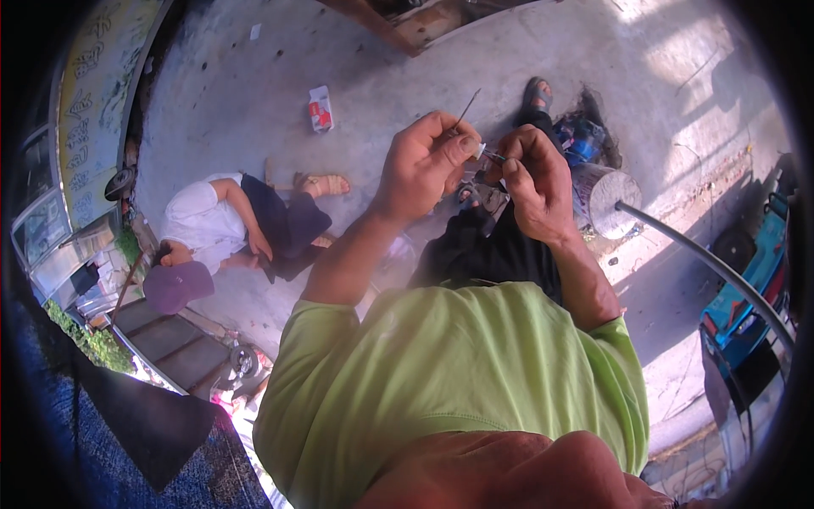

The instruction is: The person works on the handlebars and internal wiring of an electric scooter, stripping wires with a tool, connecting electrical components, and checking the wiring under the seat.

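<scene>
Both hands are raised close together in front of my lap. Between thumb and fingers, my left hand (426,163) grips a small white piece (482,150). A thin dark rod or wire (468,109) sticks up out of the same grip, slanting away from me. On the other side, my right hand (540,182) is closed in a pinch on a thin wire-like piece (496,156), whose end meets or nearly meets the white piece. How the two pieces join is too small to tell, and the fingers hide part of them.
At left sits a person in a white shirt (197,210) and purple cap (178,288). A red and white box (320,109) lies on the concrete floor (229,93). Right of me are a round post or stump (615,204), a grey pole (704,259) and a blue chair (746,288).
</scene>
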Motion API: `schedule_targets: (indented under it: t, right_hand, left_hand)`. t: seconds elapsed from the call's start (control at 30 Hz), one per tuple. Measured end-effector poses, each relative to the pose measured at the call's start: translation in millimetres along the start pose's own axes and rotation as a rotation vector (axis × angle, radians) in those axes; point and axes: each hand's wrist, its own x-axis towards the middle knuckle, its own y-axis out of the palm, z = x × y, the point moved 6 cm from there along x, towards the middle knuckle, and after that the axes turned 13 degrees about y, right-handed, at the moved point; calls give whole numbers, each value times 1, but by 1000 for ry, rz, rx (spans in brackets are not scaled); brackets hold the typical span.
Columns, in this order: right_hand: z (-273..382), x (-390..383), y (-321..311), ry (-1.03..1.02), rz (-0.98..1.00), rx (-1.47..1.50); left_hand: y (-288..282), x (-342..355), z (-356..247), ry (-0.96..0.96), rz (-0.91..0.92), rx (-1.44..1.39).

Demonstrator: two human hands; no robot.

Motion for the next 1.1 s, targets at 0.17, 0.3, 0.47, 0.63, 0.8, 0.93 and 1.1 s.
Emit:
schedule_targets:
  t: [0.17, 0.3, 0.47, 0.63, 0.8, 0.93, 1.1]
  right_hand:
    - [-2, 4, 9, 78, 70, 289]
    - [-10, 12, 17, 172, 145, 357]
    - [-17, 10, 18, 168, 107, 166]
    - [-18, 6, 11, 194, 242, 517]
    - [-19, 4, 1, 229, 375, 709]
    - [-14, -1, 3, 243, 375, 807]
    - [-15, -2, -2, 247, 355, 773]
  left_hand:
    - [-20, 2, -2, 3, -24, -83]
    - [-14, 4, -8, -15, -7, -116]
    - [-7, 1, -16, 49, 26, 15]
    - [0, -3, -33, 218, 70, 243]
    - [13, -11, -80, 498, 292, 788]
    - [30, -13, -98, 594, 399, 998]
    - [39, -12, -102, 651, 451, 1115]
